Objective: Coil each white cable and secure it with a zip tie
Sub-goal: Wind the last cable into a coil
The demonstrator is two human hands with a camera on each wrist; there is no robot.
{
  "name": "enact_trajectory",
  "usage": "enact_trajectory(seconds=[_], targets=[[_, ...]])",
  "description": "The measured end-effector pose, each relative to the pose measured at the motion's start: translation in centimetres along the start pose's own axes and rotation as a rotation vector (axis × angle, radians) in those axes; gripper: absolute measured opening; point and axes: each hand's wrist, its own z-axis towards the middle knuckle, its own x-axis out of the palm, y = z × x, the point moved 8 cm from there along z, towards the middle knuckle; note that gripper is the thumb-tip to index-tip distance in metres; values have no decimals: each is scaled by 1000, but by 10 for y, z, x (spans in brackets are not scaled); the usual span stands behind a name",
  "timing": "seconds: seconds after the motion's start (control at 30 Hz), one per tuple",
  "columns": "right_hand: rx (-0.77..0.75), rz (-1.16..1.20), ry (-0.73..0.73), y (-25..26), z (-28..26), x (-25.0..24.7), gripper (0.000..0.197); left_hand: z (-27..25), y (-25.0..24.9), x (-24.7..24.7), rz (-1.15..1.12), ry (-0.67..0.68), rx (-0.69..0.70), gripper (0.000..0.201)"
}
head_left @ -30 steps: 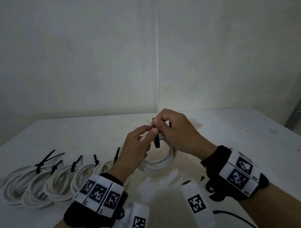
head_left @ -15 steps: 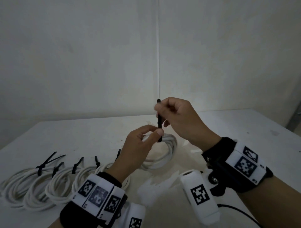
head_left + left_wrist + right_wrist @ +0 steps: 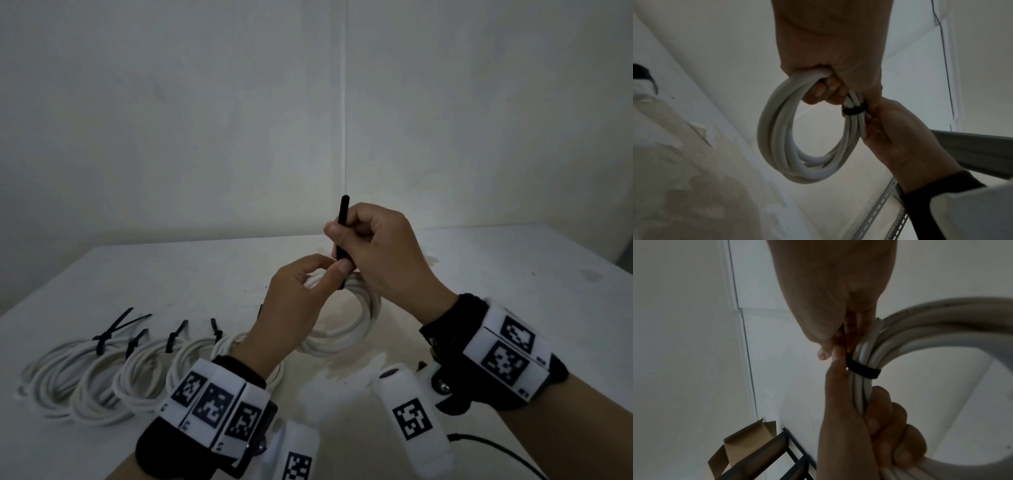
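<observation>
No brand name or readable writing anywhere; only black-and-white square marker patterns on the white wristbands [image 3: 219,409] and on the small white camera housings [image 3: 412,416] below the wrists.

Held above the white table [image 3: 513,274]: a white cable [image 3: 777,133] wound into a round coil of several loops, smooth and slightly grey in the dim light. Bound at one spot by a black zip tie [image 3: 862,368], drawn snug round all the strands, its free tail standing upright above the coil in the head view.

Left hand [image 3: 298,308] closed round the coil, fingers curled through the loop, thumb and forefinger pinched right beside the tie's band. Right hand [image 3: 380,253] closed in a narrow pinch on the tie's tail, thumb and forefinger clamped on the black strip, remaining fingers folded in, the tail's tip poking out above the knuckles.

Further left on the table: a row of white coils [image 3: 102,380], overlapping one another, each cinched with a black tie [image 3: 174,337] whose tail sticks up and away. Behind, a plain pale wall [image 3: 171,120] with a vertical seam.
</observation>
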Motion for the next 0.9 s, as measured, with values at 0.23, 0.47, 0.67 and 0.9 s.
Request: enact_trajectory(seconds=[0.23, 0.47, 0.67, 0.9], targets=[[142, -51, 234, -35, -27, 27, 57, -2, 26, -7, -188, -58, -191, 34], [110, -177, -23, -33, -15, 10, 56, -2, 23, -6, -155, -69, -166, 45], [142, -109, -155, -40, -11, 1, 45, -5, 26, -8, -133, -49, -152, 33], [208, 119, -7, -39, -18, 16, 36, -4, 25, -13, -185, -112, -175, 37]])
